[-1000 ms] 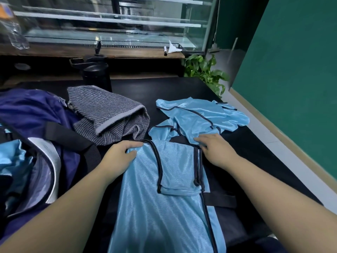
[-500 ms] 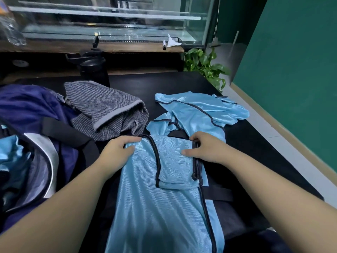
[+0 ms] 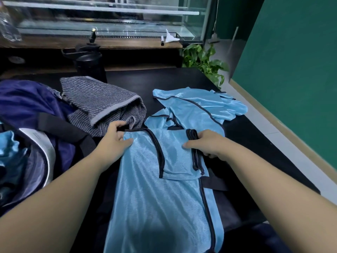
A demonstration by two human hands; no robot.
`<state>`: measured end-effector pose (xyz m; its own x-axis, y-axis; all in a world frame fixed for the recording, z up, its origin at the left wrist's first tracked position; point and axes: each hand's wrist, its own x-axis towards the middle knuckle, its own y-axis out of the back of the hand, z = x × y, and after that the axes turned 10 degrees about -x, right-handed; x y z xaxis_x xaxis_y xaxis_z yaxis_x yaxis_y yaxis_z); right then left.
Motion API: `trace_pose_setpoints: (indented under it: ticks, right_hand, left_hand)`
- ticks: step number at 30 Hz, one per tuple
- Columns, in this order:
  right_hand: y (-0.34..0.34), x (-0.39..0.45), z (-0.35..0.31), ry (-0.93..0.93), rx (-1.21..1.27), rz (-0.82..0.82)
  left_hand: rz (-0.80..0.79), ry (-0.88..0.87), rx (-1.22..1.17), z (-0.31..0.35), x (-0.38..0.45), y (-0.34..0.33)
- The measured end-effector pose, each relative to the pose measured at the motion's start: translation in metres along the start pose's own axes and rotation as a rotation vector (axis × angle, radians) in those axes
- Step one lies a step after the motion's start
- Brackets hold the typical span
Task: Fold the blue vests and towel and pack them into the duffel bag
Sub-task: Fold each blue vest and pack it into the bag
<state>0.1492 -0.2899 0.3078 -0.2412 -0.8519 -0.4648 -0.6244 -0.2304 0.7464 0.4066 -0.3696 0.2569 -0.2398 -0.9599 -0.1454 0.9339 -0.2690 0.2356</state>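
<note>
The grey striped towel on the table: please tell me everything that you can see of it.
The grey striped towel is thick terry-like cloth with fine dark and light stripes and a plain pale grey band along one edge. It lies loosely folded in a rumpled heap, not yet neatly folded, on the black table. Its left side leans on the navy duffel bag; a black bottle stands behind it. The left hand is just in front; contact is unclear.

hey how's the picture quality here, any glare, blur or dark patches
Head view: sheen streaks on the near vest, a dark shadow across its bottom; the glass case behind is blurred with reflections; wide-angle bending at the edges; both hands sharp.
</note>
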Motion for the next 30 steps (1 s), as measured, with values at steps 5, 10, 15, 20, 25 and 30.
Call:
trace_pose_setpoints:
  ticks: [5,10,15,20,25,30]
  right_hand:
    - [0.006,0.000,-0.005,-0.046,-0.017,-0.076]
    - [0.014,-0.001,-0.008,-0.061,0.166,-0.045]
    - [0.027,-0.001,-0.008,0.079,0.045,0.230]
    - [0.030,-0.004,0.001,0.273,-0.001,0.572]
    - [0.023,-0.029,0.021,0.500,0.027,0.649]
    - [0.008,-0.060,0.055,0.739,-0.036,0.632]
  left_hand:
    - [-0.036,0.169,0.208,0.025,0.008,-0.001]
    - [-0.023,0.337,0.330,0.054,0.013,-0.012]
    - [0.121,0.184,-0.125,0.075,0.008,-0.030]
    - [0.093,-0.234,-0.149,0.069,-0.008,-0.025]
    - [0.027,-0.450,0.025,0.057,-0.045,-0.013]
    - [-0.155,-0.578,0.220,0.034,-0.093,0.000]
